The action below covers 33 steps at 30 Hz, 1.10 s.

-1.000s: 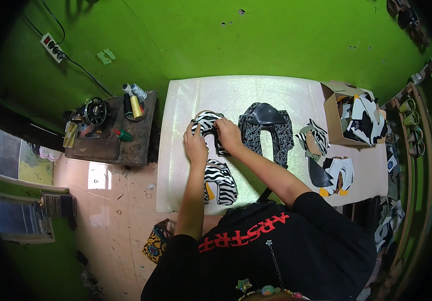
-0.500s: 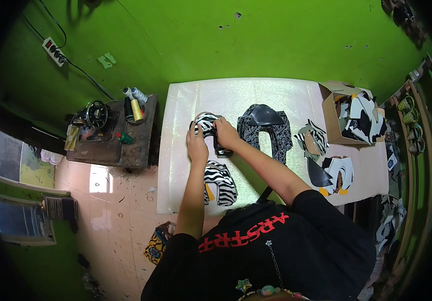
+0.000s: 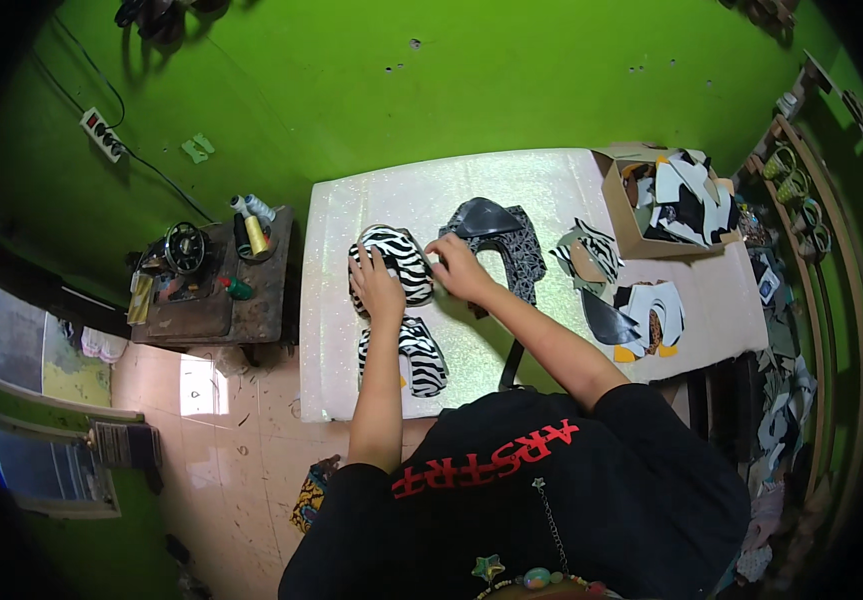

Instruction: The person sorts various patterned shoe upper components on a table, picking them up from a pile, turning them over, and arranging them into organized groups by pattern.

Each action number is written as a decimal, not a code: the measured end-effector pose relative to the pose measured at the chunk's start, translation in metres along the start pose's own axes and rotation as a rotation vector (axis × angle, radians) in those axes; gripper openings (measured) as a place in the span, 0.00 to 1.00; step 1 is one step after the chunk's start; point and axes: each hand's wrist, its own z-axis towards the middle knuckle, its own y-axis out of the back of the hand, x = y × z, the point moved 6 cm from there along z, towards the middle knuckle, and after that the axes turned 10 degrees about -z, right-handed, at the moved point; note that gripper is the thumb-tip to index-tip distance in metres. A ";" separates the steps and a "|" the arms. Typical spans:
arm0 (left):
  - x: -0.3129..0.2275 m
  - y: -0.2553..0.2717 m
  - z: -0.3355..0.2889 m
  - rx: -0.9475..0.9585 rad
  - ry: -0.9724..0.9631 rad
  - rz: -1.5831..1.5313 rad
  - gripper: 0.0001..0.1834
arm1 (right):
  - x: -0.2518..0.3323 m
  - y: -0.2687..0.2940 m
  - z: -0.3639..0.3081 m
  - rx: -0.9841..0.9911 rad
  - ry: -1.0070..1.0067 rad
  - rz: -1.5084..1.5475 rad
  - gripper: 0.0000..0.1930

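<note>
On the table [image 3: 336, 215], a zebra-striped arched piece [image 3: 404, 252], which looks like a cut shoe-upper panel, lies at the left. My left hand [image 3: 378, 287] rests flat on its left side, fingers stretched out. Beside its right edge is my right hand [image 3: 459, 268], fingers bent and a little apart; nothing shows in its grasp. Whether those fingertips touch the edge is hard to see. A second zebra-striped arch [image 3: 421, 355] lies nearer to me. Just right of my right hand sits a stack of black-and-grey patterned arches [image 3: 524, 255], topped by a shiny black curved piece [image 3: 484, 217].
Further right are a zebra-and-grey bundle [image 3: 589, 255], a black pointed piece [image 3: 606, 320] and white curved pieces [image 3: 663, 305]. An open cardboard box [image 3: 631, 215] holds scraps. At left, a sewing machine [image 3: 186, 250] and thread cones [image 3: 253, 232] stand on a wooden table [image 3: 269, 295].
The zebra-striped piece now lies flatter, covering the dark arch that showed under it. My left hand has spread flat, and my right hand has come off the top to the right edge. The view has shifted.
</note>
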 end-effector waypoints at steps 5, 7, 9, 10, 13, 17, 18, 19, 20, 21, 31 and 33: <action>-0.053 -0.008 -0.016 -0.043 -0.101 -0.102 0.33 | -0.041 0.071 -0.036 -0.182 -0.164 0.050 0.09; -0.084 -0.016 -0.028 -0.043 -0.190 -0.196 0.32 | -0.069 0.096 -0.055 -0.229 -0.284 0.013 0.08; -0.116 -0.027 -0.041 -0.035 -0.278 -0.275 0.29 | -0.092 0.123 -0.075 -0.327 -0.280 -0.129 0.09; -0.130 -0.035 -0.047 -0.019 -0.318 -0.300 0.29 | -0.110 0.133 -0.087 -0.341 -0.393 -0.186 0.09; -0.169 -0.057 -0.068 0.047 -0.381 -0.367 0.26 | -0.151 0.166 -0.116 -0.350 -0.601 -0.463 0.10; -0.204 -0.086 -0.090 0.157 -0.436 -0.366 0.24 | -0.168 0.186 -0.140 -0.068 -0.708 -0.616 0.14; -0.210 -0.092 -0.095 0.175 -0.437 -0.361 0.24 | -0.171 0.187 -0.144 0.016 -0.766 -0.640 0.16; -0.218 -0.098 -0.099 0.196 -0.442 -0.358 0.24 | -0.176 0.192 -0.149 0.004 -0.787 -0.673 0.18; -0.225 -0.103 -0.103 0.197 -0.468 -0.376 0.21 | -0.184 0.193 -0.154 -0.008 -0.807 -0.704 0.19; -0.231 -0.110 -0.107 0.226 -0.479 -0.371 0.21 | -0.192 0.195 -0.160 -0.019 -0.825 -0.734 0.21; -0.253 -0.151 -0.137 0.385 -0.442 -0.273 0.19 | -0.195 0.205 -0.163 0.034 -0.777 -0.805 0.16; -0.257 -0.153 -0.139 0.385 -0.425 -0.275 0.19 | -0.194 0.209 -0.163 0.005 -0.766 -0.814 0.16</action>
